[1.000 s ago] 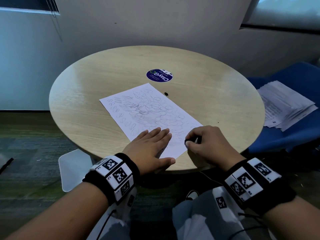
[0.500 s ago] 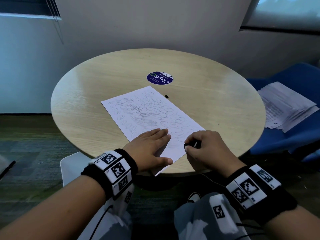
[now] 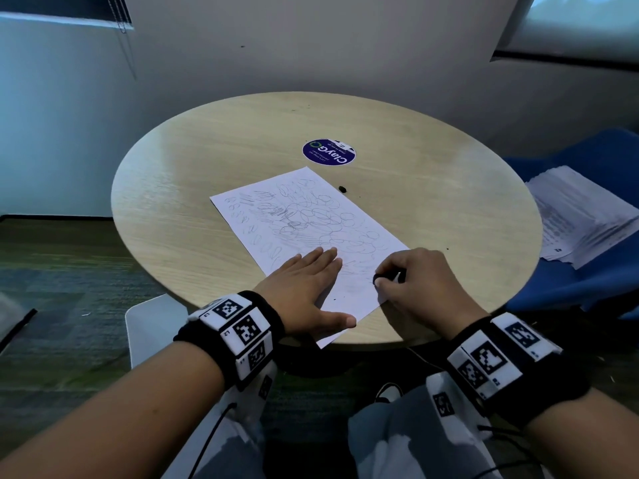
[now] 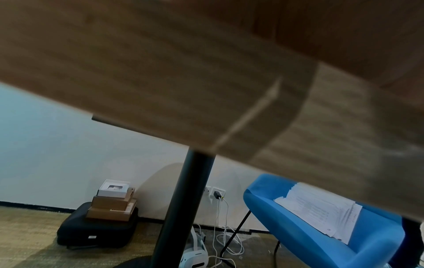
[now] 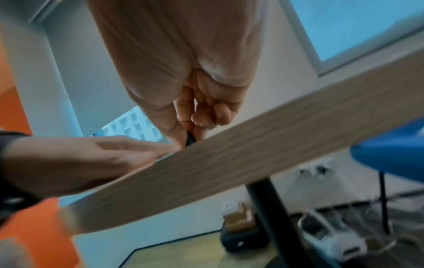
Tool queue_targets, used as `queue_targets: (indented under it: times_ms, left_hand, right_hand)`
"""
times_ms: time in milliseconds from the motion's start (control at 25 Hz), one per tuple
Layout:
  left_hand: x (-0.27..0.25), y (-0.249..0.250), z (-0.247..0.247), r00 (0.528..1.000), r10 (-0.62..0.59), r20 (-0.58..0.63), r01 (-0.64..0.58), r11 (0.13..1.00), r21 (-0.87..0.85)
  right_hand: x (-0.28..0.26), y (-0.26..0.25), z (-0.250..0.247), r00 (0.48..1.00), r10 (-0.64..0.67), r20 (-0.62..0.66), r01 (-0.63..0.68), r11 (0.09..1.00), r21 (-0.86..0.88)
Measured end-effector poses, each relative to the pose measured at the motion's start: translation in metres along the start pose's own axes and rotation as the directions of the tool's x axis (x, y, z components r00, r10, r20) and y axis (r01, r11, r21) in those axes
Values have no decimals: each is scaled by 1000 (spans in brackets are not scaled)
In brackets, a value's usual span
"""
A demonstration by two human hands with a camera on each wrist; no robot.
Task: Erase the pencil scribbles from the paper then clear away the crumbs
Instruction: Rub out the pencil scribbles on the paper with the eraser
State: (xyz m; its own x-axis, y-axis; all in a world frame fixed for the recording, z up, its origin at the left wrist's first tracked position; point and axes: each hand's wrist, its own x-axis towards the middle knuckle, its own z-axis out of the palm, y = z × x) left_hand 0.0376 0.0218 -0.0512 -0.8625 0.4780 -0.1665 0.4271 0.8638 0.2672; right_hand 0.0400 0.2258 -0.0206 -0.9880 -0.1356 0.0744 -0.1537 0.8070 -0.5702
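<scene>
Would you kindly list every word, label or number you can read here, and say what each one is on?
"ClayGO", upside down to the camera: the round blue sticker on the table.
Smaller lines on that sticker: too small to read.
Printed sheets on the blue chair: too blurred to read.
Wristband markers: square code patterns; their tiny characters are unreadable.

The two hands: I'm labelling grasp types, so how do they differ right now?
The left hand lies flat, fingers straight, pressing the paper; the right hand is curled, pinching a dark eraser. The left holds nothing; the right holds the tool. Both rest at the paper's near end.
</scene>
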Motion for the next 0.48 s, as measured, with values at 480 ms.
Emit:
queue_targets:
  times_ms: [480]
  left_hand:
    - [-1,-2,3,999,-6,-34,5,1000,-19]
  right_hand:
    - [-8,-23,14,983,-78,164,83,996,-22]
